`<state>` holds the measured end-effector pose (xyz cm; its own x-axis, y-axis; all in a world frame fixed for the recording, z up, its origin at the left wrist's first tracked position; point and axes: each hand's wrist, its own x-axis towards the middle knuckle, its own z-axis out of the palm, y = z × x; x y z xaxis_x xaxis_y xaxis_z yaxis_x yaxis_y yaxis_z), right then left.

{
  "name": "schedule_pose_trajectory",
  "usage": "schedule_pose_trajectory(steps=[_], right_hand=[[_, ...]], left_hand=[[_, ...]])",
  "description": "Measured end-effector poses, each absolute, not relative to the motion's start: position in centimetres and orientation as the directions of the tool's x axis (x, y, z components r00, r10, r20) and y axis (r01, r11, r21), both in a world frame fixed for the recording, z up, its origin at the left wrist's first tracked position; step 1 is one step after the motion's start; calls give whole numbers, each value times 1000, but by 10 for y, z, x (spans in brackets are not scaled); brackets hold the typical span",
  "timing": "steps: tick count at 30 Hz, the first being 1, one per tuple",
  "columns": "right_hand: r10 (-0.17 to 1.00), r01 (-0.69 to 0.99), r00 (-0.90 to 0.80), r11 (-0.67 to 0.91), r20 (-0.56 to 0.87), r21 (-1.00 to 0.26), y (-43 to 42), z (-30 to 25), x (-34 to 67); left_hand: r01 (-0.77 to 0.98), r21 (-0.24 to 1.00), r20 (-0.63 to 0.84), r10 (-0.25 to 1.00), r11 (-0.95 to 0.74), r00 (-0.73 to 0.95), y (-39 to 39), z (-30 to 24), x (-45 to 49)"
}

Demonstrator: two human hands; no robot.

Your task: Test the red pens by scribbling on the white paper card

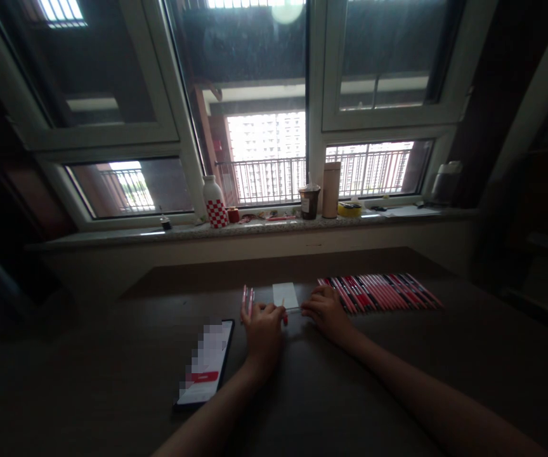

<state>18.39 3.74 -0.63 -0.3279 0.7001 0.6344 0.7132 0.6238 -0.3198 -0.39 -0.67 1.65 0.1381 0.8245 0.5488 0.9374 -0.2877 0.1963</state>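
My left hand (pixel 262 331) is closed at the middle of the table, its thumb and fingertips at a thin stick with a red end (pixel 285 320), perhaps a pencil or pen. Just beyond its fingers lie a couple of slim pink pencils (pixel 244 294). My right hand (pixel 327 315) has bent fingers pointing left toward the other hand. A small clear piece (pixel 293 310) shows between the two hands; whether the right fingertips grip it is too dim to make out. A white card (pixel 285 294) lies flat just past the hands.
Right of my hands lies a long row of pink, red and black pencils (pixel 383 293). A phone (pixel 206 362) lies left of my left forearm on the dark table (pixel 126 374). The windowsill (pixel 259 226) holds a checkered bottle (pixel 215 203), a lidded cup (pixel 309 203) and yellow tape (pixel 350 210).
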Motion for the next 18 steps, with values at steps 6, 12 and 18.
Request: schedule_pose_trajectory(steps=[6,12,18], right_hand=[[696,717,-311,619,647,-321,34,-3,181],[695,729,-274,601,664,-329,31,-4,178],[686,742,-259,592,680,-314,32,-8,178]], left_hand=[[948,172,553,823,-266,131,-7,16,-3],[954,160,534,835,-253,132,-7,18,-3],[956,145,516,844,-254,146,-7,19,-4]])
